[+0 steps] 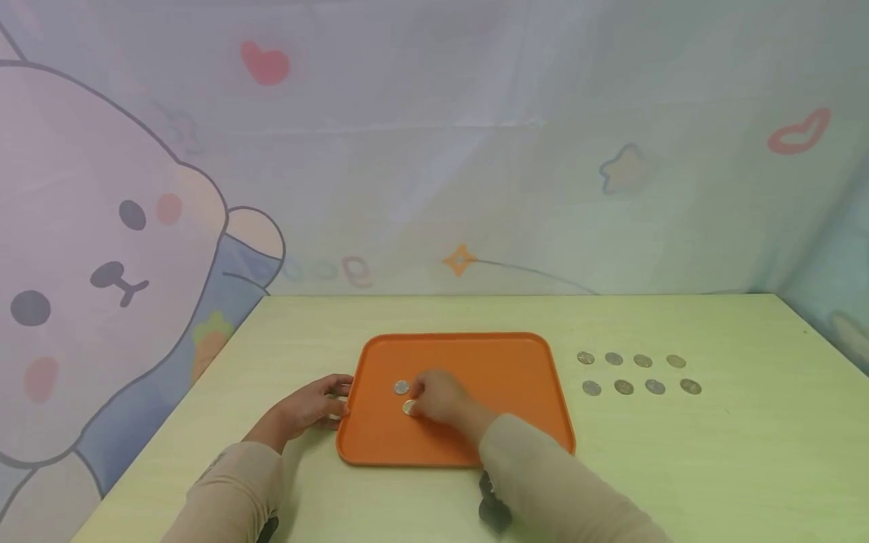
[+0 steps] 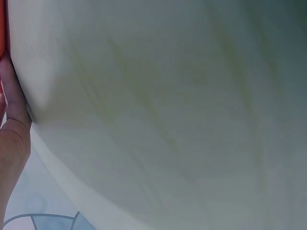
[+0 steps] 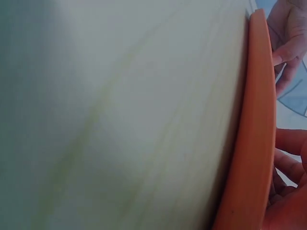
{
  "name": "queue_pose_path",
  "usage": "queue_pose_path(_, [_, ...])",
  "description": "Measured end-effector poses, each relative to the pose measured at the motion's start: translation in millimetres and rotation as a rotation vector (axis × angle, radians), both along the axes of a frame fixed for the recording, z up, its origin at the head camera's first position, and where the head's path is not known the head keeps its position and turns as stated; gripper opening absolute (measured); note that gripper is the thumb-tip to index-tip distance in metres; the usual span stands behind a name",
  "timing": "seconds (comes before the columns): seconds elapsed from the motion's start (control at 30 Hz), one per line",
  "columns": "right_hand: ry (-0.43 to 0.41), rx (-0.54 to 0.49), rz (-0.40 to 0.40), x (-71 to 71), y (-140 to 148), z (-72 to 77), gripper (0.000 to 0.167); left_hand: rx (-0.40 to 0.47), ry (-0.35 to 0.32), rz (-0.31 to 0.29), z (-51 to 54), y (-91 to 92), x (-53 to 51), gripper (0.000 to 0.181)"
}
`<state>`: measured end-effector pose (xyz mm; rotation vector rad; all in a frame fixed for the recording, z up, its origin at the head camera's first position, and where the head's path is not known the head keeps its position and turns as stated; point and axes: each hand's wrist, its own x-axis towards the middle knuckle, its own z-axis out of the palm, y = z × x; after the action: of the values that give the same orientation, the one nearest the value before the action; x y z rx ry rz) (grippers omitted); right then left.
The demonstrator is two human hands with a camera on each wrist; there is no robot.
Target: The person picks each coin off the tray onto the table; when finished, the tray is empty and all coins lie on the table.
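An orange tray (image 1: 489, 354) lies on the table, with a silver coin (image 1: 401, 387) on its left half. Just nearer to me is a second, pale gold coin (image 1: 409, 408), partly covered by my right hand (image 1: 440, 397), whose curled fingers pinch it low over the tray. My left hand (image 1: 308, 407) rests against the tray's left rim with its fingers spread and loosely bent. In the right wrist view the tray's side wall (image 3: 254, 124) hides part of both hands. Only a finger and the thumb side of my left hand (image 2: 14, 129) show in the left wrist view.
Right of the tray, several coins (image 1: 624, 387) lie in two rows on the pale wooden table (image 1: 747, 452). A printed cloth (image 1: 434, 151) with a cartoon bear hangs behind the table and along its left side. A dark object (image 1: 494, 513) shows beneath the right sleeve.
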<state>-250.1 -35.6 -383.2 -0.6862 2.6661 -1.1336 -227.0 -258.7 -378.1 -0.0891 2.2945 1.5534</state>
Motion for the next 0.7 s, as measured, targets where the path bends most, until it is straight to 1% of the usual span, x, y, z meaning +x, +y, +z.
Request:
queue_pose_path(0.17, [0.006,0.017,-0.016,2.0,-2.1,-0.5,0.013,0.001,0.009,-0.010,0.1,-0.6,1.1,0.056])
queue_pose_path(0.3, [-0.022,0.021,-0.023,2.6,-2.8,-0.9,0.013,0.005,0.008,-0.015,-0.8,-0.7,0.7,0.056])
queue_pose_path(0.47, [-0.023,0.034,-0.013,2.5,-2.6,-0.3,0.016,0.002,0.005,-0.025,0.7,-0.5,1.4,0.058])
queue_pose_path(0.57, [-0.030,0.019,-0.007,2.4,-2.2,-0.2,0.017,0.003,0.005,-0.028,1.4,-0.5,1.7,0.058])
queue_pose_path(0.7, [-0.060,-0.040,-0.015,4.1,-0.6,1.1,0.016,0.012,0.008,-0.047,1.0,-0.6,1.7,0.059])
